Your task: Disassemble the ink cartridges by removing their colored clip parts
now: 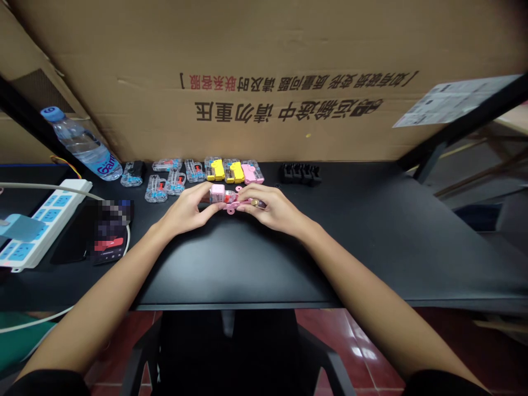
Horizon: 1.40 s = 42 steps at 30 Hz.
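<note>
My left hand point(190, 208) is closed around a small pink-and-clear plastic toy point(218, 192) with a red piece inside, held just above the black table. The fingertips of my right hand point(272, 209) close on the toy's pink right end, where flat pink pieces with round holes point(231, 211) show. A small brownish, shiny item point(258, 203) lies against my right fingers; its kind is unclear. Behind my hands stand similar clear plastic toys with red and blue parts point(157, 188), two with yellow covers point(214, 169) and one with a pink cover point(252, 172).
Black plastic pieces point(300, 174) sit in a row at the back. To the left are a water bottle point(84, 144), a white power strip point(45, 223), a dark phone-like slab point(72, 236) and a pale cable point(128, 236). A cardboard box wall point(264, 49) closes the table's back.
</note>
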Motion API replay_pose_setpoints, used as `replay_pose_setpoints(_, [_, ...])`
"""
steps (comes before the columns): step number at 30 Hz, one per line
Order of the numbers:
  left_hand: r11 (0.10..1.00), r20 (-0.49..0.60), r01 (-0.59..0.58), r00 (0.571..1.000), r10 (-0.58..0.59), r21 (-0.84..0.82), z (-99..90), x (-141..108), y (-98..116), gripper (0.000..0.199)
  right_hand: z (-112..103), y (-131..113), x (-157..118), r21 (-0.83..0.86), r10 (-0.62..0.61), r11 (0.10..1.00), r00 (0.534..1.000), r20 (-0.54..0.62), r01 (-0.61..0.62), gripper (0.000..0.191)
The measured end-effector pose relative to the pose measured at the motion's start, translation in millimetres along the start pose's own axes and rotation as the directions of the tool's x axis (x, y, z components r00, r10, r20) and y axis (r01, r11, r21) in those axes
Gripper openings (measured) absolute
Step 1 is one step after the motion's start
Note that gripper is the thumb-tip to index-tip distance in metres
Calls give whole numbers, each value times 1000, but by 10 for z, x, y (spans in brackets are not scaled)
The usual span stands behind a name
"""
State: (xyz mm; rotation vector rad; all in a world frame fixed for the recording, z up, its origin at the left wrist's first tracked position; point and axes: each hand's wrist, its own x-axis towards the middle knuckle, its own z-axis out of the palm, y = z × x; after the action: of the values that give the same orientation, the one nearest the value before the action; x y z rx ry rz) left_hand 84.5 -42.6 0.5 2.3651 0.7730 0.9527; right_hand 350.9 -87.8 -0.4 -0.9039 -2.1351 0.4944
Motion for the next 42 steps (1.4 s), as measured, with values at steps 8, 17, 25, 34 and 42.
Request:
replay_pose_setpoints(8, [980,87,-181,981,174,78,-62,-30,69,16,-18,-49,-16,-26,67,997,995,-80,-69,22])
replay_pose_setpoints(17, [947,113,-236,970,216,216,-19,-41,131,16,-66,-103,-42,-321,33,947,994,101,1,28])
replay_pose_setpoints(25, [887,195,-299,950,243,353,-30,-51,119,23,-74,-217,-29,-386,95,922,985,145,-32,23])
replay_pose_setpoints(34, [936,89,-198,980,180,291,-56,-63,104,22,-197,-218,6,-225,190,962,969,156,-153,35])
replay_pose_setpoints(42, [954,-53,66,997,-53,293,-108,-68,48,69,-1042,-90,-203,-352,507,768,844,-175,-534,31])
